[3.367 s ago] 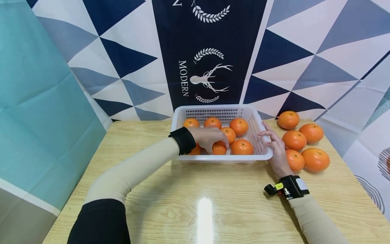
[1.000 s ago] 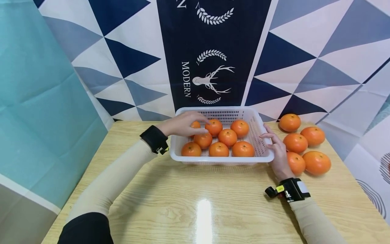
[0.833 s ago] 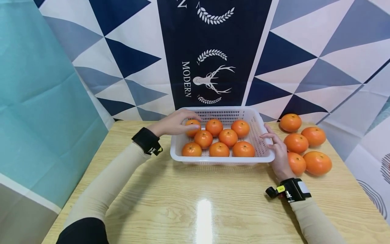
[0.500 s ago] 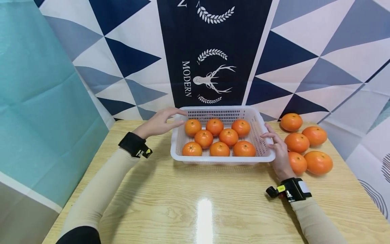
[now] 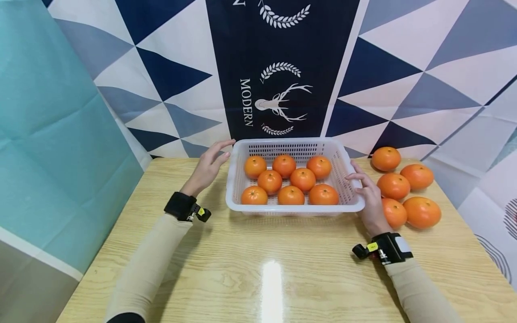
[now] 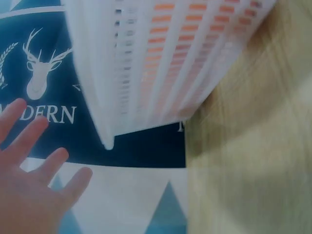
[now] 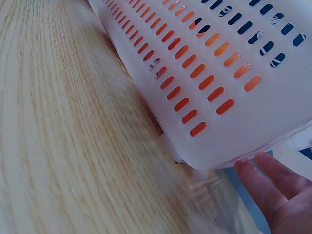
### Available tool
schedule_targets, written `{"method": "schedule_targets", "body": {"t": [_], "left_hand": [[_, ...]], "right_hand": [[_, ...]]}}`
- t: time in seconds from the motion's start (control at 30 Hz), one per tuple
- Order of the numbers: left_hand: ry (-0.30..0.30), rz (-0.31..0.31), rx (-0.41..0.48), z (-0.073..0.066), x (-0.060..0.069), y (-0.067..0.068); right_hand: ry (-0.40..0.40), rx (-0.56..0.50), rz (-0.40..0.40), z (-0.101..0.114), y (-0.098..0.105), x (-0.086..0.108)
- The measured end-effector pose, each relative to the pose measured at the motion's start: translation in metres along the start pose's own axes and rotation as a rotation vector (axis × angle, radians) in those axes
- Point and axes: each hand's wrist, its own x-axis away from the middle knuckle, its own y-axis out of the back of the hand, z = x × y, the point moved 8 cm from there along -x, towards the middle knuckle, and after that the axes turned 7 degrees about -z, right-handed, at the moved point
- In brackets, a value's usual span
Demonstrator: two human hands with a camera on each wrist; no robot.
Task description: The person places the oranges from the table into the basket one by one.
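Observation:
A white slotted plastic basket (image 5: 295,208) stands at the back of the table with several tangerines (image 5: 303,180) inside, spaced in loose rows. My left hand (image 5: 205,170) is just left of the basket, its fingers extended toward the back left corner. In the left wrist view its fingers (image 6: 46,168) are spread and hold nothing, with a gap to the basket's wall (image 6: 131,73). My right hand (image 5: 366,197) grips the basket's right rim, some fingers crossing over it. The right wrist view shows two of its fingers (image 7: 265,187) at the rim from outside.
Several more tangerines (image 5: 422,212) lie in a cluster on the wooden table (image 5: 226,269), right of the basket and close beside my right hand. Behind the basket hangs a patterned cloth (image 5: 177,67), and a teal cloth (image 5: 60,134) borders the left side.
My left hand was at a tangerine in the basket's front row, then rose and withdrew leftward over the rim. It has since turned its fingers toward the back left corner. My right hand stayed put.

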Motion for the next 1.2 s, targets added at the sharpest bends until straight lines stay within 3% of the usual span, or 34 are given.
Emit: {"method": "schedule_targets", "body": {"t": [0.23, 0.6, 0.87, 1.2], "left_hand": [[0.036, -0.057, 0.126, 0.012, 0.005, -0.001], [0.087, -0.082, 0.289, 0.027, 0.021, -0.009], [0.101, -0.097, 0.340, 0.042, 0.033, -0.026], [0.116, -0.111, 0.356, 0.046, 0.041, -0.041]], "right_hand": [[0.010, 0.002, -0.002, -0.001, 0.001, 0.000], [0.014, 0.014, -0.017, 0.000, 0.000, -0.001], [0.006, 0.022, -0.003, -0.002, 0.001, 0.000], [0.016, 0.031, 0.004, 0.000, 0.001, -0.001]]}}
